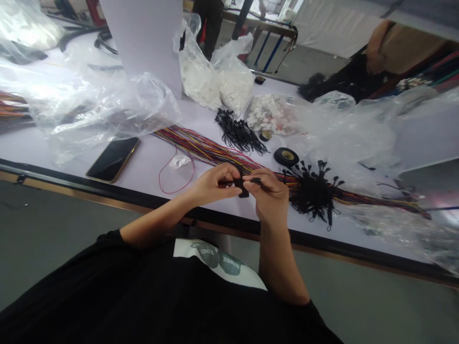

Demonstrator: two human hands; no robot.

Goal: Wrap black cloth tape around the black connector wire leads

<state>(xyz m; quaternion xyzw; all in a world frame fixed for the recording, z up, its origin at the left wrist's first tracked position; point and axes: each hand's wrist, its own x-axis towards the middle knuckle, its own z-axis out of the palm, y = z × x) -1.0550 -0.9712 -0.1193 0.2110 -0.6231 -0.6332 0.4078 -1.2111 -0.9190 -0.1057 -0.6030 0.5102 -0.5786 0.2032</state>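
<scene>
My left hand [215,183] and my right hand [268,193] meet over the near part of the white table [150,157]. Together they pinch a small black connector [242,186], the left from the left side, the right from the right with a thin black wire end at its fingertips. Just behind the hands lies a long bundle of coloured wires [201,145]. It runs right into a cluster of black connectors [315,191].
A phone [113,158] lies face up near the table's front edge. A red wire loop [175,174], a black tape roll [286,156], a pile of black ties [238,133], and clear bags of white parts [215,81] surround the work spot. Another person [387,48] sits far right.
</scene>
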